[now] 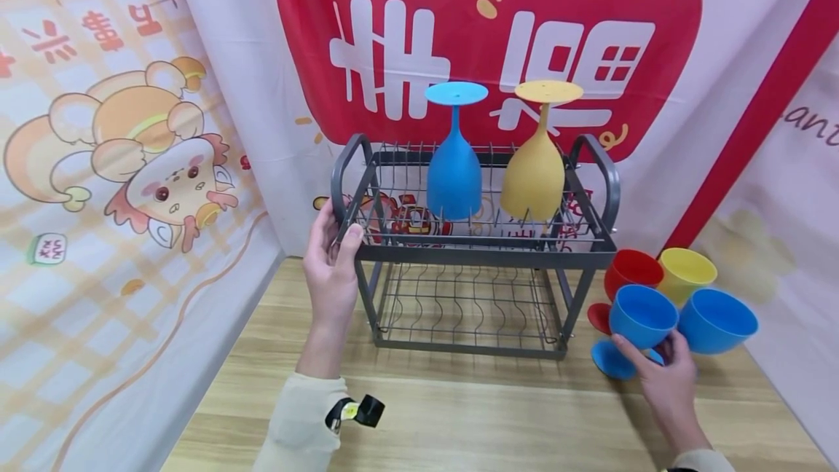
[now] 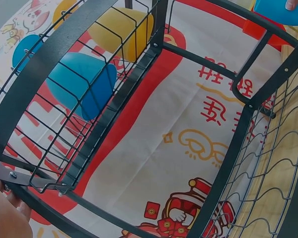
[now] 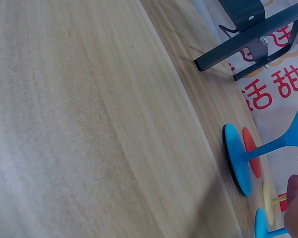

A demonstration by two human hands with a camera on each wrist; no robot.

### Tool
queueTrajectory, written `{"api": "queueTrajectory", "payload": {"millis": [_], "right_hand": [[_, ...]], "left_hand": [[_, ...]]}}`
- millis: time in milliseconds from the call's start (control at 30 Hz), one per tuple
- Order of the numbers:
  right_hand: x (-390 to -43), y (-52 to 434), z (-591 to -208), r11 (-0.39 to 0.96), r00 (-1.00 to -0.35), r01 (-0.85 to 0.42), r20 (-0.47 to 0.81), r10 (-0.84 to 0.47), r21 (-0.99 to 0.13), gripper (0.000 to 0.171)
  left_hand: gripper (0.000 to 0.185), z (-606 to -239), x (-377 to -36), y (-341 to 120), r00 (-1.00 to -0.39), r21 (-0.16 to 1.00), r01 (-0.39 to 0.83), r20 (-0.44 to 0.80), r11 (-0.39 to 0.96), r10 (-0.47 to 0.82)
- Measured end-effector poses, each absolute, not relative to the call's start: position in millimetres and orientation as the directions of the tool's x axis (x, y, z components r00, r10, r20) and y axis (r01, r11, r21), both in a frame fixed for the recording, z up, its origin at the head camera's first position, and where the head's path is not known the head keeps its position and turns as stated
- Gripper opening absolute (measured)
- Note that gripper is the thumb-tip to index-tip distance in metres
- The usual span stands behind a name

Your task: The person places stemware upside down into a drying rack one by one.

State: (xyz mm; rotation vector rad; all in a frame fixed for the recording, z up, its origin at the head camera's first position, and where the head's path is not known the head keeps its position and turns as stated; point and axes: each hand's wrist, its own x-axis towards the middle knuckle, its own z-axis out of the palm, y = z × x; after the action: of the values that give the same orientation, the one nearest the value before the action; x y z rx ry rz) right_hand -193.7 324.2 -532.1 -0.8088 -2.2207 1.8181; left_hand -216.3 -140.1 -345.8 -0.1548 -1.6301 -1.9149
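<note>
A dark grey two-tier dish rack stands on the wooden table. On its top tier a blue goblet and a yellow goblet stand upside down; the left wrist view shows both through the wires, the blue goblet and the yellow goblet. My left hand grips the rack's front left corner by its handle. My right hand holds an upright blue goblet under its bowl, right of the rack. Its round foot looks to touch the table.
A red goblet, a yellow goblet and another blue goblet stand close together behind my right hand. Printed cloth walls close in the left, back and right. The rack's lower tier holds nothing.
</note>
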Motion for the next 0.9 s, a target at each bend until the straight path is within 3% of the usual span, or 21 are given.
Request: {"api": "queueTrajectory", "payload": {"millis": [533,900], "right_hand": [[-154,319,-508,0.336,-0.874,0.226,-0.038,0.485,-0.914,0.095],[-134,294,-489,0.393,-0.925,0.186,-0.026,0.379,-0.901,0.097]], "left_hand": [[0.054,-346,-216,-138,-0.799,0.847,0.529,0.474,-0.057,-0.370],[0.053,-346,-217,-140,-0.801,0.851,0.522,0.467,-0.057,-0.374]]}}
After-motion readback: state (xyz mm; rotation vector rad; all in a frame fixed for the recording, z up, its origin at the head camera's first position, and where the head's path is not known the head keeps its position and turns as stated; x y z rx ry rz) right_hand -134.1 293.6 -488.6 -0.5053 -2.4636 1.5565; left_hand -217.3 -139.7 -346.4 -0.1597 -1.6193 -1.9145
